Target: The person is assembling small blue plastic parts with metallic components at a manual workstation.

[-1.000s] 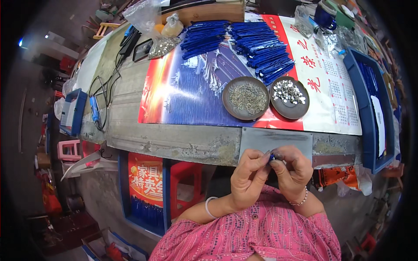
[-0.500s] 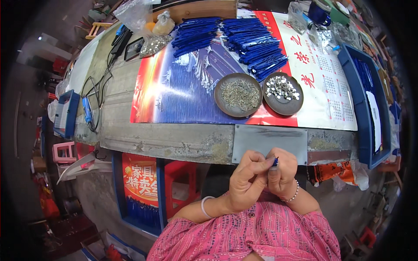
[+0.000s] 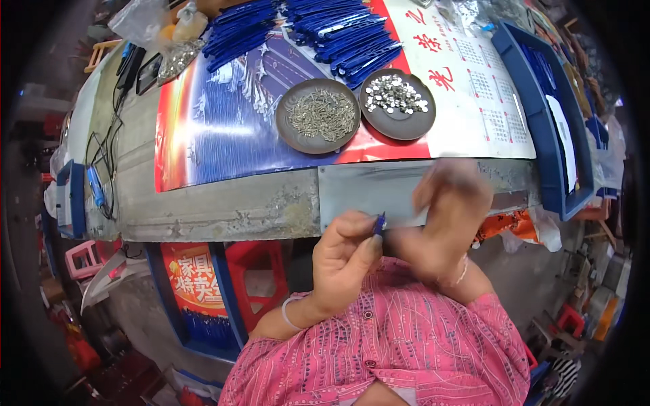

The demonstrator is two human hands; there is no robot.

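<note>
My left hand [image 3: 344,262] is closed, its thumb and fingers pinching a small, slim blue piece [image 3: 379,226] with a shiny spot near its end. Most of that piece is hidden in the grip. Smeared by motion, my right hand [image 3: 455,220] is lifted just to the right of it, over the bench's front edge. Its thumb looks apart from the other fingers, but whether it holds anything cannot be made out. Beyond the hands stand a round dish of small metal pins [image 3: 282,128] and a dish of shiny round bits [image 3: 423,125].
Piles of long blue strips [image 3: 352,42] lie on a poster [image 3: 250,145]. A blue bin [image 3: 552,135] stands at the right edge. A grey metal plate [image 3: 365,186] covers part of the bench front. Below are another blue bin [image 3: 233,298] and a red stool [image 3: 261,271].
My hands were together around the small blue piece. They have parted: the right has moved up and right, the left slightly left with the piece. The whole view has shifted.
</note>
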